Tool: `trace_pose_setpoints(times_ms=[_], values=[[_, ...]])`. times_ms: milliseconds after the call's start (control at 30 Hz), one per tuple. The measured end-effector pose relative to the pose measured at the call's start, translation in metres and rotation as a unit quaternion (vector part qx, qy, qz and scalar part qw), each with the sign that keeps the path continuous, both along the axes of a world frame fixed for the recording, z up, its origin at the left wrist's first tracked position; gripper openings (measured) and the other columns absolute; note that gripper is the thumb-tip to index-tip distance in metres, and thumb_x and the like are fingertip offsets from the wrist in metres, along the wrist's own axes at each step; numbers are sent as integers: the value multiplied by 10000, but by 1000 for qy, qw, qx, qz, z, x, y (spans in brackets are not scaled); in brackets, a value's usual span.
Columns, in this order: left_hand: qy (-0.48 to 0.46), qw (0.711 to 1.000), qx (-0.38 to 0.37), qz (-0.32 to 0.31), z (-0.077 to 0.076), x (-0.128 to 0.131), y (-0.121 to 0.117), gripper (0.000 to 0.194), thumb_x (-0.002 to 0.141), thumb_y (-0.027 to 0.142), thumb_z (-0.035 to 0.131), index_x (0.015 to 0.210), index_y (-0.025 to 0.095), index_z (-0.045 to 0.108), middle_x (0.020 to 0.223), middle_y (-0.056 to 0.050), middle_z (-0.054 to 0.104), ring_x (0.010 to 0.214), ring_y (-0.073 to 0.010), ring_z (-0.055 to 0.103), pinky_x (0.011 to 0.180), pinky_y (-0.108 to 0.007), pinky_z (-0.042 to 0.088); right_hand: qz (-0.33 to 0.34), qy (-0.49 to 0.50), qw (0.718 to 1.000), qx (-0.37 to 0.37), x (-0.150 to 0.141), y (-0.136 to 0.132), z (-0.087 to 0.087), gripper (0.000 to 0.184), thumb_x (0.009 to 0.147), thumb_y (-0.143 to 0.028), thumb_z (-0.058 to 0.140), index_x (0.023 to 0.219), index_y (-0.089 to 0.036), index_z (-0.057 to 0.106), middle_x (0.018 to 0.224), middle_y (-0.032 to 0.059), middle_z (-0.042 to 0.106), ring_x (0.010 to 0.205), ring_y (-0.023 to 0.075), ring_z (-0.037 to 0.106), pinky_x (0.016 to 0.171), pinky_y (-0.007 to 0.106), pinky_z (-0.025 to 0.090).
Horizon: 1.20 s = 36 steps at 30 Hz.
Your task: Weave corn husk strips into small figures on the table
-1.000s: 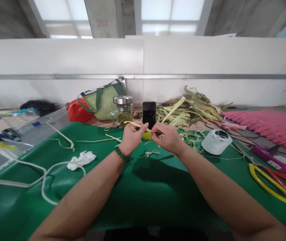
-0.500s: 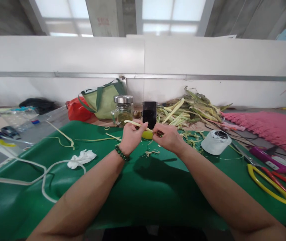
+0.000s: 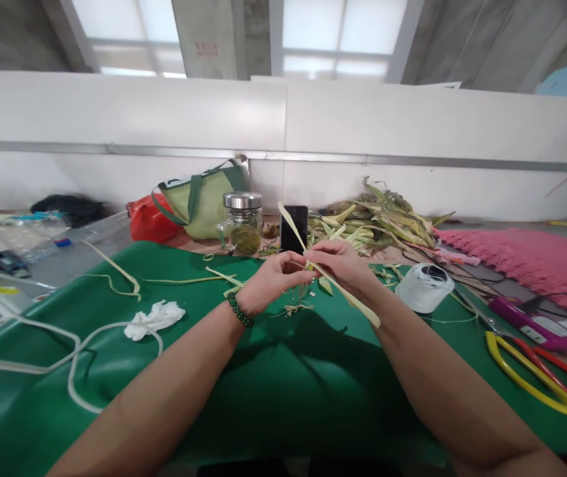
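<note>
My right hand (image 3: 343, 266) is closed on a long, pale yellow-green corn husk strip (image 3: 361, 307). One end of the strip rises in front of the upright phone, and the other hangs down past my right wrist. Close against it, my left hand (image 3: 272, 279) has thumb and fingers pinched together at a small bit of pale husk where the hands meet; the exact grip is partly hidden. Below the hands, small husk scraps (image 3: 297, 308) lie on the green mat (image 3: 283, 397).
Behind the hands stand a black phone (image 3: 294, 228) and a lidded glass mug (image 3: 244, 225). A husk pile (image 3: 387, 215) lies at the back. Rightward are a white thread spool (image 3: 423, 289) and scissors (image 3: 532, 374). Crumpled tissue (image 3: 155, 319) and a white cable (image 3: 72, 384) lie left.
The husk strip has swung from pointing left across my left hand to slanting from upper left to lower right. My hands have shifted slightly, the left fingers now below the strip.
</note>
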<state>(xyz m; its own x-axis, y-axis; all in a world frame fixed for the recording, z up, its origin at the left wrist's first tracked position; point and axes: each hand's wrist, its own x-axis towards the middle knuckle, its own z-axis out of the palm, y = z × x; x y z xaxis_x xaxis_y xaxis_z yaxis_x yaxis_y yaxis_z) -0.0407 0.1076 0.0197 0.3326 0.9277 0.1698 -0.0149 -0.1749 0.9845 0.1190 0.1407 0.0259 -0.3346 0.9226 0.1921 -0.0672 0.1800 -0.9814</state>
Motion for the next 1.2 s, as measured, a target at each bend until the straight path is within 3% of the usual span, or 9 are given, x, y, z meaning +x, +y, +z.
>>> trace_pose_setpoints(times_ms=[133, 267, 333, 600, 733, 867, 1000, 1200], values=[[49, 994, 89, 47, -1, 1, 0, 127, 664, 232, 665, 673, 146, 571, 584, 13, 601, 568, -111, 553, 575, -235, 429, 51, 15, 998, -30, -1, 0, -1, 203, 588, -329, 752, 633, -155, 658, 497, -34, 573, 416, 61, 473, 414, 195, 360], [135, 965, 188, 122, 1, 1, 1, 87, 675, 188, 619, 603, 146, 597, 583, 7, 602, 557, -104, 512, 546, -219, 392, 67, 18, 991, -114, 0, 1, 2, 221, 564, -296, 781, 591, -140, 627, 496, -36, 568, 403, 49, 476, 419, 186, 387], [155, 959, 197, 132, 0, 0, 2, 87, 672, 194, 628, 606, 142, 609, 591, 2, 611, 560, -107, 515, 545, -218, 389, 59, 16, 988, -141, -2, 1, 2, 224, 556, -282, 792, 584, -135, 626, 499, -31, 575, 395, 50, 484, 416, 186, 398], [41, 999, 21, 21, 0, -9, 8, 241, 671, 359, 708, 700, 129, 640, 657, -37, 667, 616, -129, 605, 594, -241, 475, 15, 24, 994, -106, -9, -2, -2, 234, 609, -298, 772, 547, -127, 626, 458, -10, 584, 382, 57, 486, 391, 175, 391], [-28, 995, -92, 3, 1, -10, 7, 237, 633, 330, 767, 694, 127, 660, 653, -34, 664, 604, -114, 606, 644, -252, 504, 13, 24, 990, -139, -10, -4, 1, 203, 670, -255, 741, 563, -124, 629, 474, -4, 596, 374, 52, 486, 382, 168, 405], [-61, 986, -157, -1, 3, -11, 8, 170, 672, 270, 753, 656, 123, 669, 606, -22, 635, 565, -92, 595, 651, -232, 509, 13, 31, 988, -154, -11, -6, 5, 150, 692, -199, 711, 590, -117, 638, 529, 3, 619, 406, 51, 515, 427, 172, 456], [-66, 983, -169, -2, 5, -10, 7, 165, 679, 276, 744, 665, 126, 676, 575, -10, 616, 535, -80, 578, 612, -206, 498, 28, 20, 989, -142, -8, -7, 6, 83, 631, -142, 707, 641, -125, 626, 507, -13, 605, 426, 64, 525, 438, 180, 445], [-32, 994, -101, 12, 4, -5, 2, 269, 589, 330, 789, 650, 136, 614, 600, -8, 636, 577, -108, 603, 595, -221, 486, 75, -64, 994, -46, -3, -6, 3, 244, 547, -180, 757, 726, -153, 593, 587, -28, 626, 539, 94, 571, 516, 208, 463]])
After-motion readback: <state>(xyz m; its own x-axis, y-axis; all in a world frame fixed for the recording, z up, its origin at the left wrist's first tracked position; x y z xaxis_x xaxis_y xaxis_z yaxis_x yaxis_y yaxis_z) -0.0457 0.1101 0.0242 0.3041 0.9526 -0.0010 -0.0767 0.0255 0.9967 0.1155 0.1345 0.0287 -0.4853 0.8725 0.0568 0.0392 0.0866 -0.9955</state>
